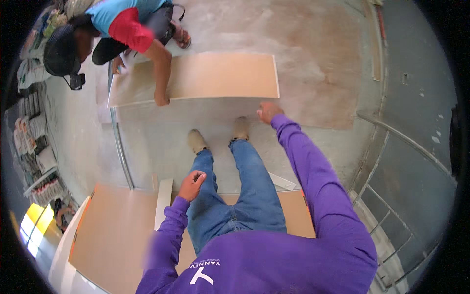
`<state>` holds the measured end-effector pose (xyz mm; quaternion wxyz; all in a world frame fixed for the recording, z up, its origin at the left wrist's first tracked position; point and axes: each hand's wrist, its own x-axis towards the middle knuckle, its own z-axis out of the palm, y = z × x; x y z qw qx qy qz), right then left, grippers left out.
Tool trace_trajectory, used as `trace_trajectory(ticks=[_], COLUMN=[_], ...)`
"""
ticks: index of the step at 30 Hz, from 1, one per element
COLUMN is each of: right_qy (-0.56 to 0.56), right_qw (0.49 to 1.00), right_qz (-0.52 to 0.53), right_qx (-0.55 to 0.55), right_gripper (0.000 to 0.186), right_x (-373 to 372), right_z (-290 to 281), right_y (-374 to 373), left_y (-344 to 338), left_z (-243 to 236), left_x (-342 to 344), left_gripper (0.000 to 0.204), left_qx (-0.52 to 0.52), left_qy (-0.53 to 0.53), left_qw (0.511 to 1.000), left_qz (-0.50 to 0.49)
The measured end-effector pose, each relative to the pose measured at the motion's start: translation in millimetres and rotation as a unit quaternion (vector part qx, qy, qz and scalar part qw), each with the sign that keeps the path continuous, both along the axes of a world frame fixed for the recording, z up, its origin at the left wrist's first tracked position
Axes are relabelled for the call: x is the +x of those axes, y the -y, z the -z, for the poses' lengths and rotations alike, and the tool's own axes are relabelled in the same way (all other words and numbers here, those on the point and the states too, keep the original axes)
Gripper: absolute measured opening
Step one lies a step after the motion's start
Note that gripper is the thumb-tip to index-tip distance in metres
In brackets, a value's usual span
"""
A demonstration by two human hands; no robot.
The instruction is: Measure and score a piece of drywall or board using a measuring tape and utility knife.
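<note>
My left hand (192, 185) is raised in front of my left thigh, its fingers curled in toward the thumb, and nothing shows in them. Stretched forward, my right hand (268, 112) is closed just below the near right corner of a long tan board (220, 76). Whatever its fingers may hold is hidden. I cannot tell whether it touches the board. A crouching co-worker in a blue and red shirt (129, 30) has one hand (162, 99) on the board's near edge and the other hand (117, 64) at its left end.
Behind my legs lies a larger tan board (117, 220), with a narrow pale strip (164, 203) on it. A metal channel (121, 149) runs along the floor at left. An offcut (282, 182) lies beside my right leg. A metal frame (391, 210) stands at right; stacked goods (34, 132) line the left.
</note>
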<state>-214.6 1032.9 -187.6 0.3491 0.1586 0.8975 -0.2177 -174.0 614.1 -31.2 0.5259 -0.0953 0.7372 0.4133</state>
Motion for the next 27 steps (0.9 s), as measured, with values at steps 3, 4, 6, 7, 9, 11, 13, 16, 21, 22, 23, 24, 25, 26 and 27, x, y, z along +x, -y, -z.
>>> trace_trajectory(ticks=[3, 4, 6, 7, 9, 11, 13, 16, 21, 22, 23, 24, 25, 26, 27], right_qy=[0.053, 0.049, 0.05, 0.042, 0.033, 0.045, 0.036, -0.022, -0.192, -0.191, -0.225, -0.259, -0.259, -0.287, -0.315], right_qw=[0.992, 0.99, 0.988, 0.988, 0.989, 0.985, 0.986, 0.98, 0.945, 0.945, 0.941, 0.937, 0.936, 0.922, 0.906], right_qz=[-0.111, -0.126, -0.143, -0.14, -0.14, -0.163, -0.16, -0.162, -0.087, -0.089, -0.114, -0.138, -0.14, -0.151, -0.163], right_qx=[0.038, 0.037, 0.044, 0.042, 0.04, 0.029, 0.043, 0.114, 0.248, 0.251, 0.224, 0.192, 0.191, 0.212, 0.233], right_gripper=[0.046, 0.048, 0.05, 0.05, 0.051, 0.053, 0.055, 0.057, 0.05, 0.05, 0.049, 0.048, 0.048, 0.048, 0.048], right_x=[-65, -85, -99, -103, -109, -114, -113, -121, -172, -184, -194, -202, -208, -210, -210], right_z=[21, 22, 36, 44, 59, 76, 90, 106, 97, 99, 103, 107, 113, 116, 118], right_y=[21, 26, 23, 22, 28, 35, 39, 56, 34, 19, 1, -3, -3, -1, 1], left_y=[39, 55, 55, 51, 43, 34, 26, 23, 26, 26, 24, 26, 27, 30, 34], left_z=[34, 38, 40, 42, 49, 58, 69, 86, 94, 98, 101, 100, 101, 102, 102], left_x=[36, 55, 89, 103, 116, 119, 112, 99, 98, 98, 97, 97, 96, 98, 101], left_gripper=[0.036, 0.043, 0.055, 0.068, 0.078, 0.088, 0.087, 0.083, 0.08, 0.081, 0.081, 0.08, 0.079, 0.079, 0.078], left_qx=[-0.067, -0.084, -0.154, -0.217, -0.255, -0.29, -0.34, -0.365, -0.355, -0.345, -0.34, -0.34, -0.338, -0.337, -0.341], left_qy=[-0.072, -0.148, -0.154, -0.162, -0.14, -0.116, -0.043, -0.019, -0.013, -0.017, -0.017, -0.009, -0.001, 0.004, 0.008], left_qw=[0.993, 0.974, 0.956, 0.929, 0.925, 0.919, 0.913, 0.911, 0.909, 0.911, 0.913, 0.913, 0.914, 0.915, 0.913], left_qz=[0.065, 0.15, 0.198, 0.25, 0.246, 0.24, 0.219, 0.192, 0.218, 0.226, 0.225, 0.224, 0.223, 0.223, 0.222])
